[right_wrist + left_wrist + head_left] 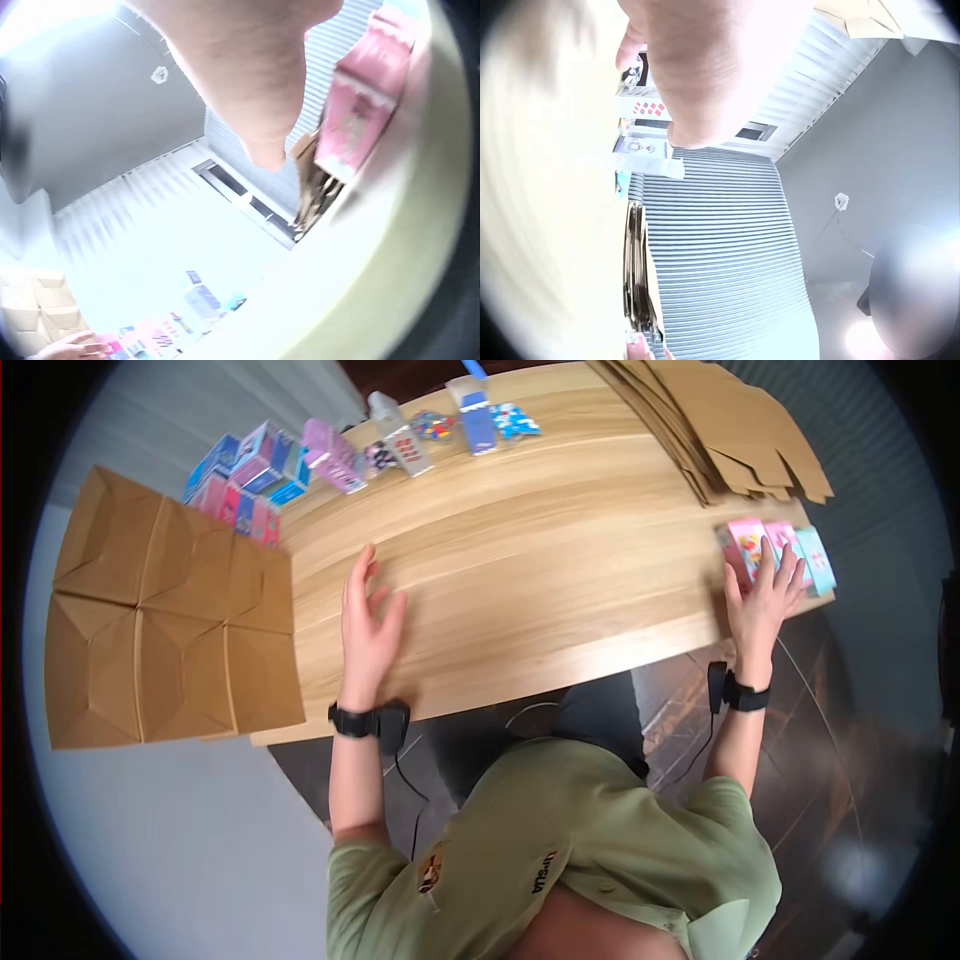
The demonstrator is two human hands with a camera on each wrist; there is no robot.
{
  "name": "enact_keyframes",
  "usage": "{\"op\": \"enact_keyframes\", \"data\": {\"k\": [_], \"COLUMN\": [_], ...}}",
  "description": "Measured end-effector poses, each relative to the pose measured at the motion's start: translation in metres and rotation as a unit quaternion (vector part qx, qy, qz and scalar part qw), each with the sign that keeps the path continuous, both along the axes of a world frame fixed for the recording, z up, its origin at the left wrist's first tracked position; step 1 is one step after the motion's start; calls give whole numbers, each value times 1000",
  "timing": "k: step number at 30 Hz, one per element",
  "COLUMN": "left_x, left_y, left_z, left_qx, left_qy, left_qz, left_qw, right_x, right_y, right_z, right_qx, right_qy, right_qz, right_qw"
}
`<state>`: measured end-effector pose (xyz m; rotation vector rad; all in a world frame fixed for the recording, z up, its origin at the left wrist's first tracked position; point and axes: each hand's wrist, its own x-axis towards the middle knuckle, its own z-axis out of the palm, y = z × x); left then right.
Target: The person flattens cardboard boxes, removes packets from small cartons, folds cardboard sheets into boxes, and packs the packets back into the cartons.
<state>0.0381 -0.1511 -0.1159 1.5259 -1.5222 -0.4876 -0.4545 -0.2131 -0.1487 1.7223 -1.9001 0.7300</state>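
Observation:
My left hand (370, 635) is held over the left part of the wooden table (520, 580), its fingers loosely extended and nothing in its grasp. At the table's right end my right hand (762, 605) reaches over a row of small cartons, fingers spread. The row has a pink box (741, 540) with a picture on it, a second pink box (780, 534) and a mint-green box (820, 565). My fingers partly cover them in the head view. In the right wrist view, a pink carton (354, 124) stands beyond the thumb, with a gap between them.
Open brown paper bags (180, 630) stand in a block at the left end. Flattened brown bags (740, 430) lie stacked at the back right. Along the back edge are several coloured cartons, a blue box (477, 425) and a blue-and-white packet (515, 420).

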Motion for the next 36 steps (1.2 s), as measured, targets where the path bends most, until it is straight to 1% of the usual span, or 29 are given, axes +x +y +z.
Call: {"op": "enact_keyframes", "data": {"k": [1, 3, 4, 6, 7, 8, 10, 13, 15, 16, 19, 21, 22, 23, 25, 26, 28, 29, 31, 32, 34, 35, 36], "left_x": [4, 32, 41, 34, 25, 13, -18, -50, -68, -73, -76, -71, -67, -64, -71, -76, -79, -79, -80, -79, -78, -77, -76], "left_y": [-9, -47, -66, -93, -108, -120, -145, -186, -206, -217, -242, -253, -258, -260, -235, -217, -167, -140, -86, -62, -15, 0, 14], "left_z": [1, -11, -15, -14, -14, -10, 3, 21, 30, 34, 32, 26, 22, 16, 19, 24, 35, 40, 45, 47, 46, 44, 41], "left_qx": [-3, 9, 13, 4, -3, 0, 4, -20, 11, 25, 2, 9, 16, 25, -46, -81, -97, -106, -130, -121, -96, -101, -107], "left_qy": [42, 81, 102, 26, -9, -6, 1, -98, -93, -90, -143, -144, -142, -138, -167, -180, -160, -150, -149, -156, -165, -172, -179], "left_qz": [20, 33, 34, 39, 40, 33, 22, 65, 88, 99, 124, 92, 76, 60, 53, 52, 2, -23, -26, -22, -8, -11, -15], "left_qw": [999, 996, 994, 999, 999, 999, 1000, 993, 992, 991, 982, 985, 987, 988, 983, 979, 982, 983, 980, 980, 982, 980, 978], "right_x": [17, 47, 68, 99, 113, 128, 164, 216, 238, 245, 252, 248, 243, 237, 225, 216, 195, 186, 170, 165, 155, 153, 153], "right_y": [2, -11, -17, -43, -68, -95, -145, -210, -232, -237, -239, -233, -229, -222, -194, -176, -128, -99, -43, -17, 23, 36, 44], "right_z": [11, 28, 40, 57, 53, 42, 35, 20, 14, 12, 9, 3, -2, -8, -11, -14, -10, 0, 12, 21, 24, 27, 31], "right_qx": [-14, 58, 95, 215, 212, 210, 230, 231, 232, 245, 290, 329, 284, 272, 243, 204, 173, 173, 172, 184, 232, 251, 239], "right_qy": [-5, -73, -86, -148, -126, -103, -87, -37, -12, 2, 30, 38, 49, 48, 46, 63, 68, 59, 78, 71, 49, 44, 35], "right_qz": [47, 188, 243, 363, 402, 441, 444, 381, 336, 327, 314, 324, 351, 360, 376, 392, 413, 418, 411, 403, 390, 381, 394], "right_qw": [999, 978, 961, 894, 882, 866, 862, 895, 913, 913, 904, 886, 891, 891, 893, 895, 892, 890, 892, 894, 890, 889, 887]}}
